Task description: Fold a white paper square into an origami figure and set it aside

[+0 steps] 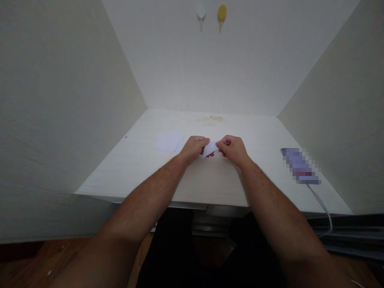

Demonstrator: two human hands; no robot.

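A small white piece of folded paper is held between my two hands above the middle of the desk. My left hand grips its left side, thumb on top and fingers underneath. With thumb and fingertips my right hand pinches the paper's right corner. The paper looks roughly triangular, and part of it is hidden by my fingers. To the left of my left hand, several white sheets of paper lie in a loose stack on the desk.
The white desk has walls at the back and both sides. On the right lies a phone-like device, blurred out, with a white cable running over the front edge. Two hooks, one yellow, are on the back wall.
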